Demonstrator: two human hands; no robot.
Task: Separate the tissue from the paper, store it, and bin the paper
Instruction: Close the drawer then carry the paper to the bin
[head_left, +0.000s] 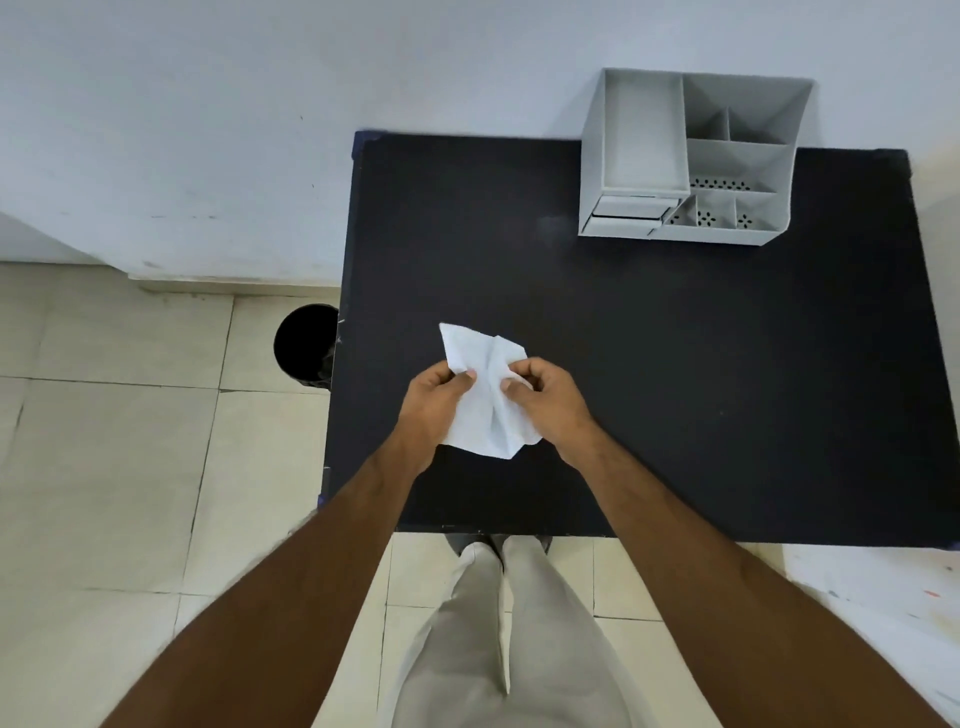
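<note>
Separation step. Left hand, right hand both pinched shut on white sheet. Next: peel layers; organiser at 1 o'clock, bin at 9.

A plain office-like room or test space. A black counter stands against a bare pale wall, carrying a grey multi-compartment desk organiser beyond and right of the hands. Cream floor tiles and a black waste bin lie left of them.

Black table; grey compartment organizer on far right corner.
</note>
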